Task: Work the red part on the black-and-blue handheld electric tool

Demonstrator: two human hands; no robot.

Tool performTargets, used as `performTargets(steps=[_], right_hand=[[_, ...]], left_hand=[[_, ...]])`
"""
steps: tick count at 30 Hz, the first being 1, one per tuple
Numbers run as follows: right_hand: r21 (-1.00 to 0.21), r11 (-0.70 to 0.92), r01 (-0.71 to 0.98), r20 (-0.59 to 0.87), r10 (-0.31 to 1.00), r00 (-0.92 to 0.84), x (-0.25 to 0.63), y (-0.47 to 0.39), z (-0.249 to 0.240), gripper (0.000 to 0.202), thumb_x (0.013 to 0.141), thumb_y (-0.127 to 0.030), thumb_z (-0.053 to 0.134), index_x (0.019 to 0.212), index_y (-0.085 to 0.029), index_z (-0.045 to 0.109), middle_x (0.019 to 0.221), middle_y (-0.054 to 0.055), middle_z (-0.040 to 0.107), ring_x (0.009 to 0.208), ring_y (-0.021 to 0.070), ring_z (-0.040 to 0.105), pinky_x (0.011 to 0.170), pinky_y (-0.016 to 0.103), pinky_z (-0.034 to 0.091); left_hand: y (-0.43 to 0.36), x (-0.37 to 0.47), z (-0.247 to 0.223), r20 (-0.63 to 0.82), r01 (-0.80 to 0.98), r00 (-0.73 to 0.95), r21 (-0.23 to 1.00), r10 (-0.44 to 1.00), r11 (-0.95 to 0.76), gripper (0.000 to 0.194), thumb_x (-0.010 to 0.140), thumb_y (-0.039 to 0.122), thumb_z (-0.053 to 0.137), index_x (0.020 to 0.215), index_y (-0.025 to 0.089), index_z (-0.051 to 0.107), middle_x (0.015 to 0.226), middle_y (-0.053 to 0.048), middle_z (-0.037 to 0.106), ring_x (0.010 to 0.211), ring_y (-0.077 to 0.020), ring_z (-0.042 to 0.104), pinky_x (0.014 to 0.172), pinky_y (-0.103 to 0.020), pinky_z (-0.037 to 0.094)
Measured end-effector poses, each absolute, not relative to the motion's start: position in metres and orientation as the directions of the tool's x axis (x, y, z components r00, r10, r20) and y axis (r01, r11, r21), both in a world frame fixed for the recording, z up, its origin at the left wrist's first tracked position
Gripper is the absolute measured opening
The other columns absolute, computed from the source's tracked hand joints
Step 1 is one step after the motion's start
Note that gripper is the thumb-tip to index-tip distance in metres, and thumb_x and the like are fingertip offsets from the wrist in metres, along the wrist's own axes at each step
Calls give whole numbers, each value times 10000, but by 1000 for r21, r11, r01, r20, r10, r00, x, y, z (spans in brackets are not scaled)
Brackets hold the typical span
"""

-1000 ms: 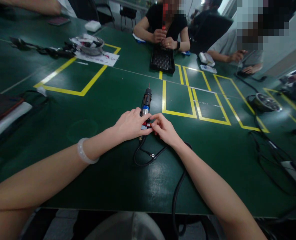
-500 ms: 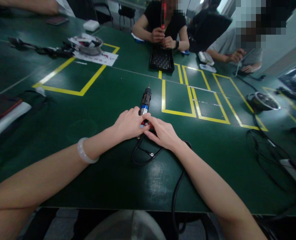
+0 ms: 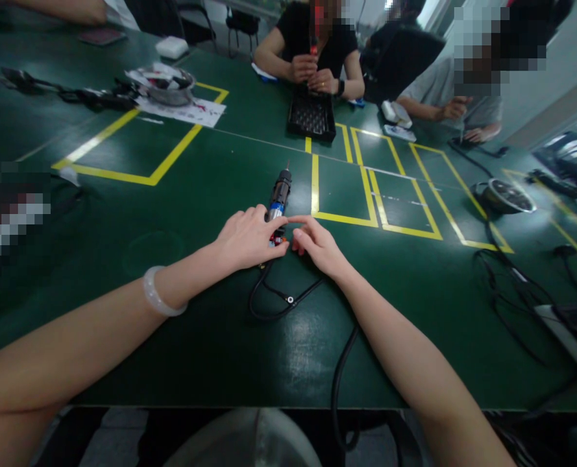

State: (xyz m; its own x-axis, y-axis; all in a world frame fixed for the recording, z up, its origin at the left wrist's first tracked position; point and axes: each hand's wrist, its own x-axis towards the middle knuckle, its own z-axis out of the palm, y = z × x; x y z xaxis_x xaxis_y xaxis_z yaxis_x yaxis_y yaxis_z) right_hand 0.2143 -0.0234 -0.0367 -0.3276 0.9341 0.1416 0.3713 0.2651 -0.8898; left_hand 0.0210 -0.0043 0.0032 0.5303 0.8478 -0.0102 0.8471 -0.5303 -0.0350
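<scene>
A corded electric screwdriver (image 3: 281, 191), black with a blue band and a thin metal bit, lies on the green table pointing away from me. My left hand (image 3: 246, 237) is closed over its rear part, thumb on the right side, hiding much of the body. Small red and orange parts show under that thumb. My right hand (image 3: 320, 245) is just to the right, index finger stretched out to the left thumb, the other fingers curled with nothing visible in them. A black cord (image 3: 270, 318) loops below, with a small ring terminal (image 3: 290, 299) on a thin lead.
Yellow tape outlines (image 3: 346, 219) mark the table. Across it, a person handles a red tool above a black tray (image 3: 311, 118); another sits at the right. A metal bowl (image 3: 169, 91) stands on paper at the back left. A round metal dish (image 3: 507, 196) and cables lie right.
My right hand has drawn slightly back to the right; its thumb has pulled away from the screwdriver while the index finger still reaches the left thumb. My left hand stays on the screwdriver.
</scene>
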Motion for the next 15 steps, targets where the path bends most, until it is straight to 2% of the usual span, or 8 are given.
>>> performTargets(steps=[3,6,11,15], right_hand=[[-972,103,211,36,953,-300,221,-14,-39,311,943,-442,498,1104,-187,575,709,-22,610,568,104,541,544,230,414],[-994,16,110,-21,944,-330,227,-9,-38,301,910,-426,553,1070,-174,590,735,-13,633,584,96,563,533,218,417],[-995,-37,93,-68,934,-352,229,-8,-36,273,904,-382,567,1056,-160,607,756,-2,643,606,92,582,541,215,434],[-993,-39,111,-75,938,-339,227,-9,-36,256,905,-373,565,1048,-165,610,757,-1,643,619,95,586,547,218,439]], left_hand=[[-1,15,4,-26,850,524,-34,851,-525,582,931,601,437,1427,310,527,1174,-145,537,1059,-328,582,891,-407,438],[7,1,4,-51,859,508,-45,860,-510,597,924,630,421,1434,333,514,1201,-138,527,1047,-320,585,885,-405,444],[28,-42,2,-72,887,442,-109,894,-448,633,929,665,378,1459,335,480,1241,-144,517,1027,-320,580,851,-409,459],[49,-86,3,-97,905,384,-157,918,-395,608,966,614,368,1482,303,452,1299,-163,504,1037,-313,560,823,-403,464]])
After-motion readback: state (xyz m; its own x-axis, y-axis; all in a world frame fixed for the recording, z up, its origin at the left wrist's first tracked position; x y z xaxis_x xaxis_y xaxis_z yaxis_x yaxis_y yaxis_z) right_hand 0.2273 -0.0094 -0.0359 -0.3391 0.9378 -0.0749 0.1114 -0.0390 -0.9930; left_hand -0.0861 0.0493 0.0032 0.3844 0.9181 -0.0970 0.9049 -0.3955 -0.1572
